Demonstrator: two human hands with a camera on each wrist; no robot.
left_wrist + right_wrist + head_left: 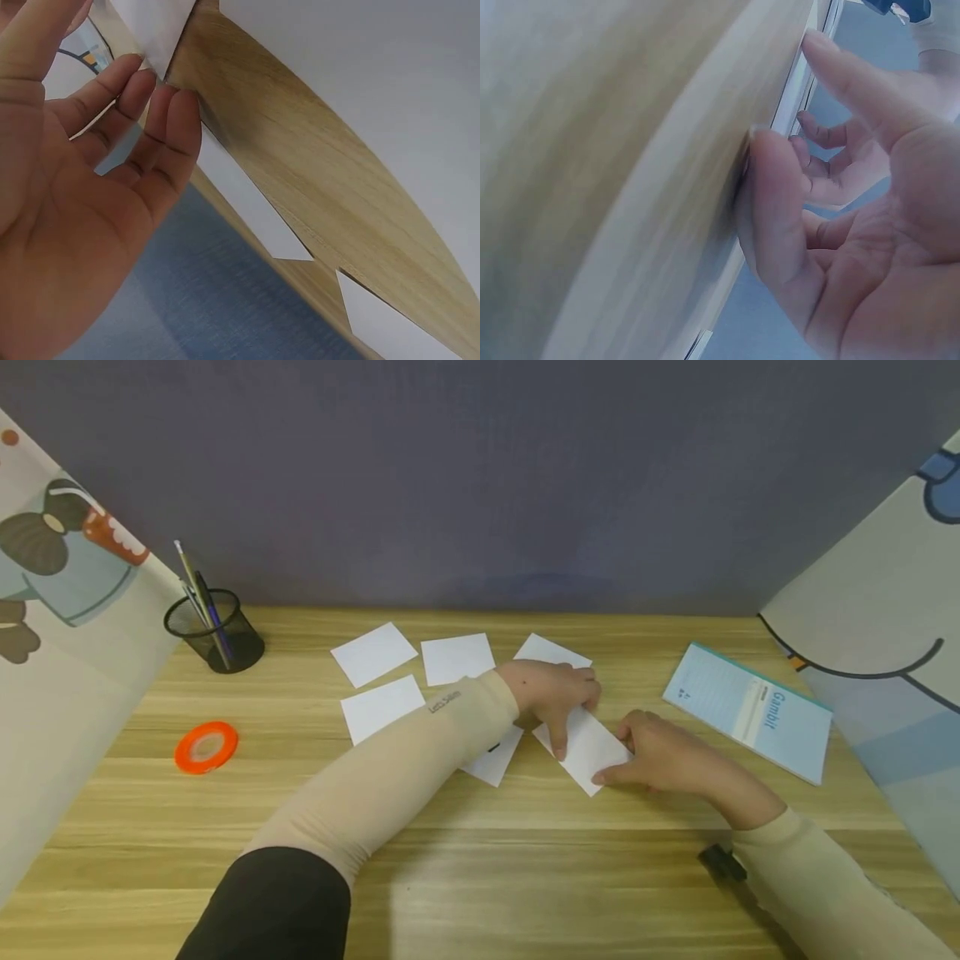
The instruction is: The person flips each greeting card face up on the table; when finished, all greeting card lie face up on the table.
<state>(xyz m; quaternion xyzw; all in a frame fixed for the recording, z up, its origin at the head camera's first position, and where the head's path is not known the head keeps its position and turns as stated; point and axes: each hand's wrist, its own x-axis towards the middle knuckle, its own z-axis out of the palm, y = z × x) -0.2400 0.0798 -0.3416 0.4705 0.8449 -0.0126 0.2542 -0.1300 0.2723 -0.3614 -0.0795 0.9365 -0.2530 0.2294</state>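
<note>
A white paper card (594, 750) lies tilted on the wooden table between my two hands. My left hand (553, 692) holds its left end, thumb at the near edge and fingers at the far edge. At the right end, my right hand (667, 758) grips the card between thumb and curled fingers. In the left wrist view, the left fingertips (180, 112) touch the card's corner. Behind the left hand, another white card (551, 650) is partly covered. Beneath the left forearm, a card (498, 760) with a black mark is half hidden.
More white cards (375, 654) lie to the left in loose rows. A pale blue notepad (750, 710) rests at the right. On the left are an orange tape roll (183, 752) and a black mesh pen cup (247, 647). A grey partition (480, 510) closes the back.
</note>
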